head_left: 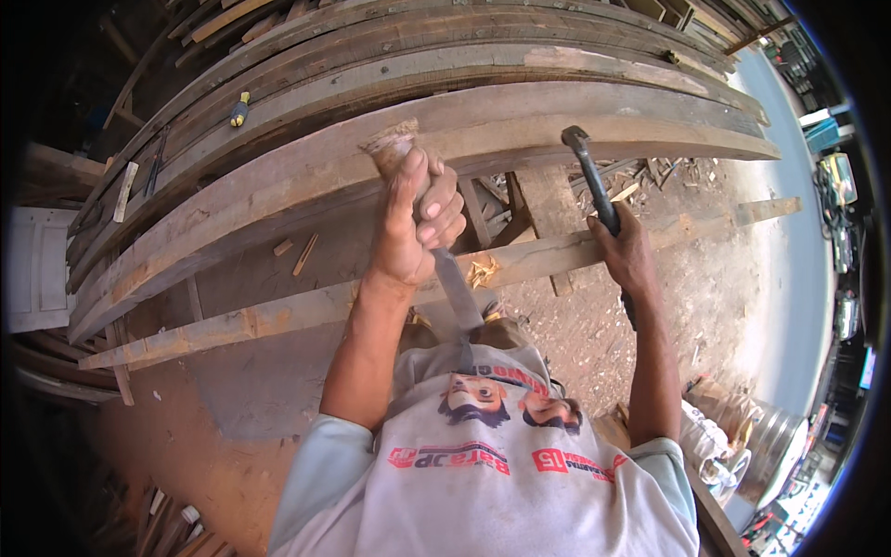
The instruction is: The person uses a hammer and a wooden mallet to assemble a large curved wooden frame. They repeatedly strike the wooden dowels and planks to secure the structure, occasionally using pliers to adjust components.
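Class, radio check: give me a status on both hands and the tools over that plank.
Left hand gripping wooden-handled chisel, blade down. Right hand holding hammer raised beside plank. Nothing between them.

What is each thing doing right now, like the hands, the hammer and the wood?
Left hand: shut around the chisel handle.
Chisel: held tilted, blade pointing down toward the person.
Right hand: shut around the hammer handle.
Hammer: raised, head up near the planks, not touching the chisel.
Planks: stacked flat.
Screwdriver: lying on the planks.
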A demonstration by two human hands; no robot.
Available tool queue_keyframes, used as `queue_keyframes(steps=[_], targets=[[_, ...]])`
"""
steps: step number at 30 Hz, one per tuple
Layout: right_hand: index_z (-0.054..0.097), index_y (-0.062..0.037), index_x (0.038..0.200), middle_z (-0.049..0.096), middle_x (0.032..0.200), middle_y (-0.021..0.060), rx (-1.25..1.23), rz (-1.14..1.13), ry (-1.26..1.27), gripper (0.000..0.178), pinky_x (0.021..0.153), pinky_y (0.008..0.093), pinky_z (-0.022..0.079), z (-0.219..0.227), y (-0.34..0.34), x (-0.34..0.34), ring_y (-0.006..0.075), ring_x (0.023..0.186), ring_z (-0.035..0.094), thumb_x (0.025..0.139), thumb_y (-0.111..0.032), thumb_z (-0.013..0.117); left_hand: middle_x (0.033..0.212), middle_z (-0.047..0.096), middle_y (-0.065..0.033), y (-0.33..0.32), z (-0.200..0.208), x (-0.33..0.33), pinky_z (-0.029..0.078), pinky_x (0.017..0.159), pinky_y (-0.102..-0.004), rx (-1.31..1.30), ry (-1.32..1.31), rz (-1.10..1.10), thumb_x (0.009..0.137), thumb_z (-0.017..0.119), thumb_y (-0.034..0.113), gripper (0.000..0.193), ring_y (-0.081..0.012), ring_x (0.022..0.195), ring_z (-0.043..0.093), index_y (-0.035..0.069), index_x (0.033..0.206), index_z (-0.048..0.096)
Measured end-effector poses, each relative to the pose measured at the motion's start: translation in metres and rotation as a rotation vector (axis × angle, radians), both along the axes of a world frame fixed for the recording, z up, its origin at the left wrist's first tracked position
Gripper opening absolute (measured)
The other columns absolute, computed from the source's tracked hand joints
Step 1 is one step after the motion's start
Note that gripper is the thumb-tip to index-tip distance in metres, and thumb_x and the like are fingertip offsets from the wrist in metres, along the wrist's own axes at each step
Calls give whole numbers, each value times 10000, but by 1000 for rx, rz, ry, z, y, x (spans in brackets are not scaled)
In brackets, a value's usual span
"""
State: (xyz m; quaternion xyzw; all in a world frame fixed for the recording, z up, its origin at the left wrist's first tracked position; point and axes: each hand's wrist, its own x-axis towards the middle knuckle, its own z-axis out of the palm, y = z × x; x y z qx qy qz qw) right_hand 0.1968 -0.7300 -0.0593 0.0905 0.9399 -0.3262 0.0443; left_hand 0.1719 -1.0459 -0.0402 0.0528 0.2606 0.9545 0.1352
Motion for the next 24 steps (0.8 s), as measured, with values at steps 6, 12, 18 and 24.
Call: queue_keyframes(steps=[6,12,18,24], targets=[[601,26,1052,546,757,125,-130,-73,62,386,691,387,450,-8,3,-3,202,714,499,952,-339,672,775,646,-42,-6,23,13,490,555,-312,-1164,284,171,921,745,292,265,-155,613,602,74,972,604],[593,31,1028,533,740,134,-217,-114,71,389,690,391,449,-9,11,-3,212,707,491,952,-343,670,1189,665,-265,15,26,53,549,913,-471,-1943,539,-160,809,811,207,585,-427,1066,676,4,1289,544],[578,29,977,518,731,137,-315,-152,60,382,678,399,444,-19,18,-5,214,697,484,949,-339,676,1363,593,-244,26,-1,110,512,1013,-472,-1994,620,-222,793,816,163,754,-420,1201,620,25,1432,441],[595,36,1013,534,734,141,-282,-105,123,376,689,406,455,-12,17,-3,220,700,504,952,-327,670,1442,527,-254,30,26,119,469,1074,-472,-1598,382,-511,781,782,95,774,-428,1302,544,14,1459,418]])
